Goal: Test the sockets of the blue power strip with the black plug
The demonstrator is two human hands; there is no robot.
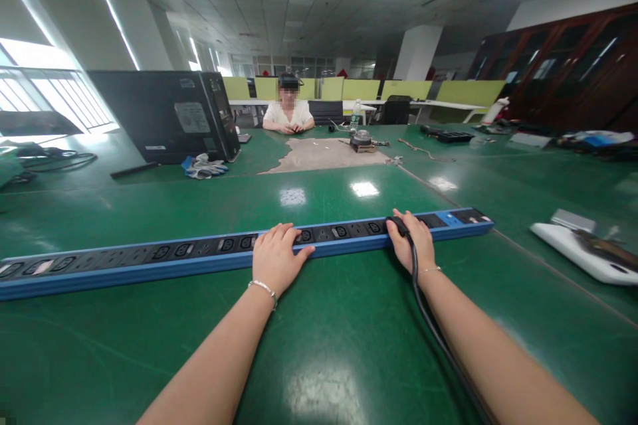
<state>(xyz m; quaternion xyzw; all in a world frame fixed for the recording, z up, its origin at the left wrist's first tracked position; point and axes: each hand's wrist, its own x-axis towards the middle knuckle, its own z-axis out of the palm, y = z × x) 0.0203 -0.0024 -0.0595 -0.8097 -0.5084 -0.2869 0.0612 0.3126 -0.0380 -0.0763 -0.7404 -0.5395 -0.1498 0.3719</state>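
A long blue power strip [149, 272] with black sockets lies across the green table in front of me. My left hand [277, 254] rests over its middle, fingers across the top and thumb along the near edge, holding it. Toward the strip's right end, my right hand [416, 242] grips a black plug [399, 224] against the sockets. Whether its pins are fully seated cannot be seen. From the plug a black cable [423, 309] runs down beside my right forearm and out at the bottom edge.
A black computer case [169, 116] stands at the back left, with gloves [204, 166] beside it. Across the table sits a person [288, 113]. A bottle [355, 114] and a round metal part [361, 139] are farther back. To the right lies a white object [578, 249].
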